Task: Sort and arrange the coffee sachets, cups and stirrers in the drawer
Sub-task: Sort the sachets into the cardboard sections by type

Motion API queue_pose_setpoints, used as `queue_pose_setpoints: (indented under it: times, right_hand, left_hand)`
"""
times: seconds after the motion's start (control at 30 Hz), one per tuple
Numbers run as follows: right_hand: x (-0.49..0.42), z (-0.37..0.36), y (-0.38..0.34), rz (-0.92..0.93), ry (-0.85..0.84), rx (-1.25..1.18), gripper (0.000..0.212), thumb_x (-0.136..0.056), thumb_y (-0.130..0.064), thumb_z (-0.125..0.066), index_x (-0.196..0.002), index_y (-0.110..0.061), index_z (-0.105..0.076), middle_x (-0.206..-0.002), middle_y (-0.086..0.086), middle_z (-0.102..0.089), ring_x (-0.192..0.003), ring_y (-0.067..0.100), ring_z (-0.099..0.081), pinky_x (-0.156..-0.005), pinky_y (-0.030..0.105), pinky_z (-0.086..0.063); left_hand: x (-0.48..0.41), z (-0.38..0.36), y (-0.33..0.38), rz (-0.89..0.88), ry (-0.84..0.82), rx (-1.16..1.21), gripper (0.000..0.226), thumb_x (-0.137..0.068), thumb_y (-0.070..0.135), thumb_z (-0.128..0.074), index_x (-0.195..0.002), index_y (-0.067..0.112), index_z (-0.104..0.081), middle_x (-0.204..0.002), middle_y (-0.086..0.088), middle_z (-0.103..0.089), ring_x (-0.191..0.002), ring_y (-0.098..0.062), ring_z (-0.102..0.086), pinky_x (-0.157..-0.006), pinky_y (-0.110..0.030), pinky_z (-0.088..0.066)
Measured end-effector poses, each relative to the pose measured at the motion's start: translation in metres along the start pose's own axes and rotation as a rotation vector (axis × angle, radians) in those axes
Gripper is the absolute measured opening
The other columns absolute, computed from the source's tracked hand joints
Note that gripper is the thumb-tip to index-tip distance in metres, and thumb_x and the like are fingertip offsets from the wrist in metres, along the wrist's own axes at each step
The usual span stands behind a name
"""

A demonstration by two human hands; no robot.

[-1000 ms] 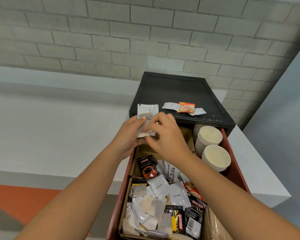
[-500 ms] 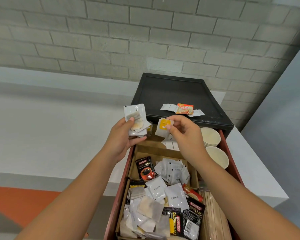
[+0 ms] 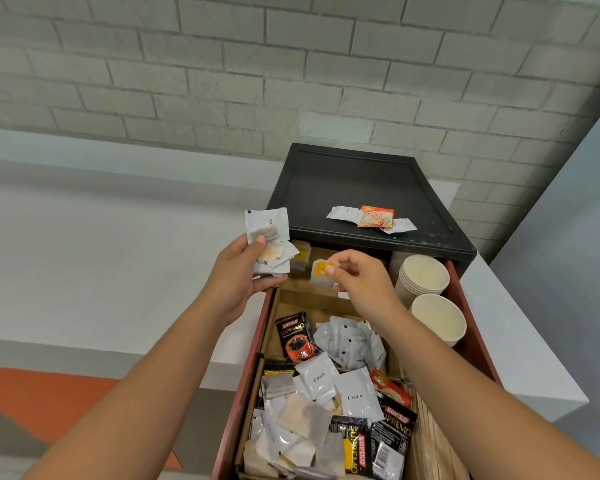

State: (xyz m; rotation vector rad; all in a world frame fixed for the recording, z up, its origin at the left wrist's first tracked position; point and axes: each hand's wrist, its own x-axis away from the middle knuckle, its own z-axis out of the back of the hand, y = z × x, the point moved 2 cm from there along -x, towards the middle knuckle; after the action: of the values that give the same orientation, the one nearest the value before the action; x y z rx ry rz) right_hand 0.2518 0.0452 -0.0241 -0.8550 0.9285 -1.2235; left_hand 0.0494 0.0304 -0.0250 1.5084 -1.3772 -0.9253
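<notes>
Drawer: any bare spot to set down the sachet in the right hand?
Bare cardboard at the back, between the right hand and the Kopiko sachet. Also the black top, behind its three sachets. Crowded: front sachet heap, cups on the right.

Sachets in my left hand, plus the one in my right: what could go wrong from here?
1. The left hand holds a fanned bundle of sachets under one thumb, beside the drawer's left wall; one may slip and land outside.
2. The right hand pinches the yellow-labelled sachet by its edge; it could drop into the wrong compartment.
3. The right forearm lies close to the paper cups; a nudge might tip them.
</notes>
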Motion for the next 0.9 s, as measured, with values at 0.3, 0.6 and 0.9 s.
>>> queue_pose_setpoints:
  times: [0.3, 0.6, 0.9]
  right_hand:
    - [-0.051, -0.032, 0.026, -0.218, 0.098, 0.017, 0.010, -0.092, -0.011, -0.064, -0.091, -0.021, -0.065, -0.092, 0.000, -0.066, -0.092, 0.018, -0.062, -0.084, 0.034, -0.055]
    - [-0.102, -0.062, 0.050, -0.395, 0.054, 0.144, 0.004, -0.092, -0.013, -0.062, -0.095, -0.015, -0.064, -0.099, 0.007, -0.063, -0.096, 0.025, -0.059, -0.078, 0.033, -0.049]
    - [-0.116, -0.069, 0.052, -0.387, 0.088, 0.452, 0.023, -0.087, -0.030, -0.071, -0.076, -0.021, -0.053, -0.084, 0.002, -0.054, -0.082, 0.021, -0.054, -0.072, 0.032, -0.048]
  left_hand:
    - [0.005, 0.012, 0.003, -0.047, -0.012, -0.098, 0.018, -0.103, 0.026, -0.050, -0.108, 0.032, -0.066, -0.094, 0.009, -0.075, -0.090, -0.012, -0.073, -0.063, -0.027, -0.059]
    - [0.004, 0.020, -0.001, -0.016, 0.001, -0.082, 0.020, -0.102, 0.027, -0.050, -0.113, 0.028, -0.067, -0.103, 0.002, -0.074, -0.095, -0.017, -0.072, -0.067, -0.031, -0.060]
    - [-0.001, 0.019, -0.002, -0.003, 0.011, -0.069, 0.019, -0.101, 0.027, -0.051, -0.108, 0.029, -0.069, -0.100, 0.003, -0.075, -0.092, -0.016, -0.073, -0.065, -0.030, -0.059]
